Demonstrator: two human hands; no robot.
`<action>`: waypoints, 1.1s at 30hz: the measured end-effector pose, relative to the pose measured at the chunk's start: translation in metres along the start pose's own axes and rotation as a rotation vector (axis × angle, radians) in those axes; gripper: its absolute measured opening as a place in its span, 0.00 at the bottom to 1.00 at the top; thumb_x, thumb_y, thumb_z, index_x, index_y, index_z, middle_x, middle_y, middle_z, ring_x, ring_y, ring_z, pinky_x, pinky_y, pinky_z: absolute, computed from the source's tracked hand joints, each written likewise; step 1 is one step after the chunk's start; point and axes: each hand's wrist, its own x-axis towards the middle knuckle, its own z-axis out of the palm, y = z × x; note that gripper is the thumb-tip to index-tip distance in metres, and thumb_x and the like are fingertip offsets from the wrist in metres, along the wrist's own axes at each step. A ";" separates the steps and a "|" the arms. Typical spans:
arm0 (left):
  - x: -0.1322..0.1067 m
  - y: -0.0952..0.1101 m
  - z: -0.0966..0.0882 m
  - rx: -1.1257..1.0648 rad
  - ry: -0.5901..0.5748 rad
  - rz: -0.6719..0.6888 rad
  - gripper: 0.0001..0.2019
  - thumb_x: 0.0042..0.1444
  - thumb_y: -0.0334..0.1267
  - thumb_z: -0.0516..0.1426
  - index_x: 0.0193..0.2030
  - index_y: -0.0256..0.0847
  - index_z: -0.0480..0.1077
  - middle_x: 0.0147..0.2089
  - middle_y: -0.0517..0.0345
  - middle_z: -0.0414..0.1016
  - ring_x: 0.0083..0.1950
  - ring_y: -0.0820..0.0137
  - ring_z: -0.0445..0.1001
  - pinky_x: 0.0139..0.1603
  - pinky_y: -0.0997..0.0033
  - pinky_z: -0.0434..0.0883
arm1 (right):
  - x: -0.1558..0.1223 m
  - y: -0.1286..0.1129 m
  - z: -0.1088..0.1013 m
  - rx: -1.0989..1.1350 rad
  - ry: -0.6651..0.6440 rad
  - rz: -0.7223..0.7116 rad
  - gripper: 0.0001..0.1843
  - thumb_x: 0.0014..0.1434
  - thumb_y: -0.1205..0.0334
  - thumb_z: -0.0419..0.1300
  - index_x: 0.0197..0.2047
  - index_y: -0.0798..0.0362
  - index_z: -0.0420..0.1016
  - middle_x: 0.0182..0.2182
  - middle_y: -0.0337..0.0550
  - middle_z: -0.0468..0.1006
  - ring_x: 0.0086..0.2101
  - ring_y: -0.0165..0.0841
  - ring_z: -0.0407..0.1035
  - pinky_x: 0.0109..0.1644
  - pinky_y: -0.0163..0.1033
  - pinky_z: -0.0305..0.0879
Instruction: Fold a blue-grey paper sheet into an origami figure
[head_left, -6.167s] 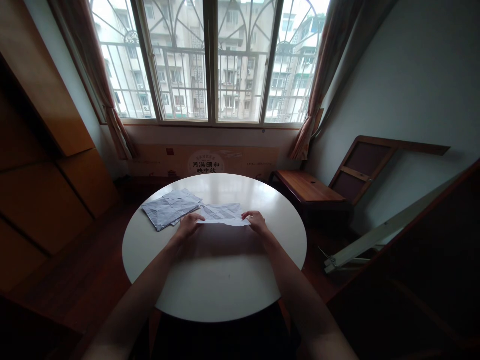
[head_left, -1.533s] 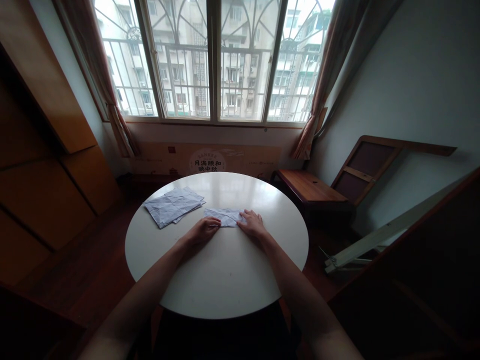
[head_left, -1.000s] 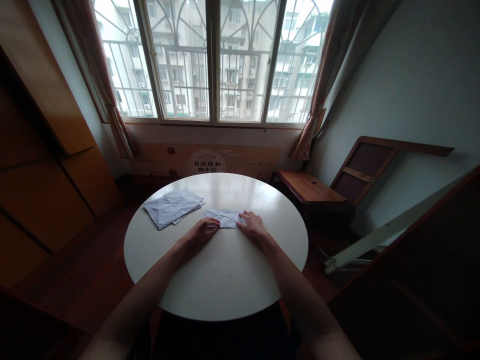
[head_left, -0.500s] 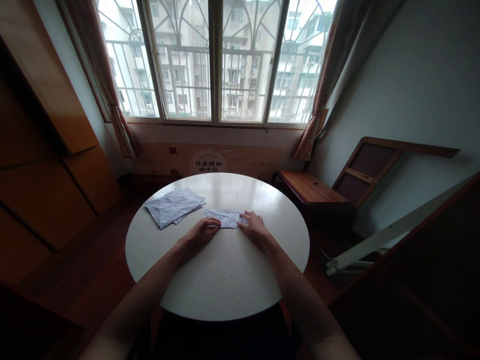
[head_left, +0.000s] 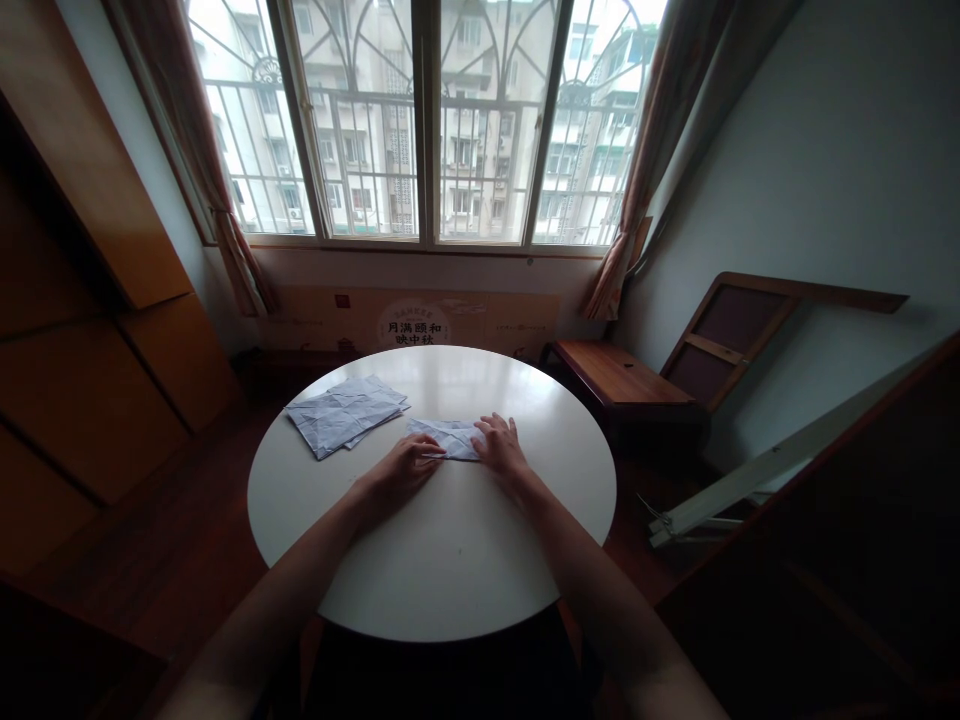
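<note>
One folded paper (head_left: 457,440) lies, in the head view, just beyond the middle of the one table (head_left: 450,570), its length going left to right between the left hand (head_left: 411,460), fingers curled together, and the right hand (head_left: 502,448), fingers half spread, both equally near. Both touch it, but whether they grip I cannot tell. One paper pile (head_left: 337,416) sits at the table's far left.

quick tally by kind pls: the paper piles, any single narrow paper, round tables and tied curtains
Paper pile: 1 (its sheets can't be counted)
Narrow creased paper: 1
Round white table: 1
Tied curtains: 2
Total: 5
</note>
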 end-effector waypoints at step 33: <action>0.003 -0.004 -0.003 0.095 0.117 -0.131 0.09 0.58 0.35 0.57 0.39 0.41 0.79 0.42 0.51 0.77 0.43 0.64 0.74 0.49 0.63 0.71 | 0.006 0.004 -0.005 0.351 -0.043 0.040 0.13 0.58 0.64 0.59 0.45 0.54 0.81 0.43 0.49 0.81 0.44 0.38 0.74 0.52 0.41 0.68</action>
